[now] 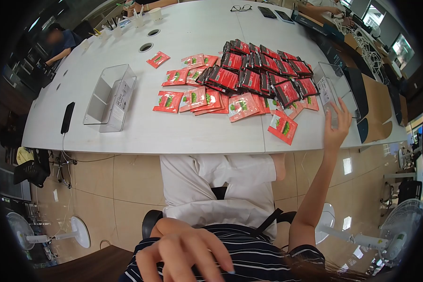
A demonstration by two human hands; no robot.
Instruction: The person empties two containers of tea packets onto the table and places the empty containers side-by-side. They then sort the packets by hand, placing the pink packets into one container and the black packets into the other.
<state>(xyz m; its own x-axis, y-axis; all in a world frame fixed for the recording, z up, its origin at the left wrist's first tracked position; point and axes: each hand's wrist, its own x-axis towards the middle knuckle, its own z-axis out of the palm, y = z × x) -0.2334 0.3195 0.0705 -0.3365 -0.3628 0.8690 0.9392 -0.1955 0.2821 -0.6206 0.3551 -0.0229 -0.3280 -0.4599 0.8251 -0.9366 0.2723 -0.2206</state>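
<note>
My right hand [337, 123] reaches over the table's right side, fingers stretched and apart, fingertips right at the front of a clear plastic box [339, 77] with a white label. Close to the camera, in front of my striped shirt, is my left hand [188, 254], its fingers spread and nothing seen in them. A heap of black-and-red packets [254, 75] lies at the middle of the table, on and among flat red packets with green pictures [192, 97]. One such red packet [282, 127] lies nearest the table's front edge, left of my right hand.
A second clear box [110, 101] stands on the left, near a black phone [68, 117] with a cable. An open cardboard box [376, 108] is at the right edge. Glasses [241, 8], two phones and paper cups are farther back. Other people sit around the table.
</note>
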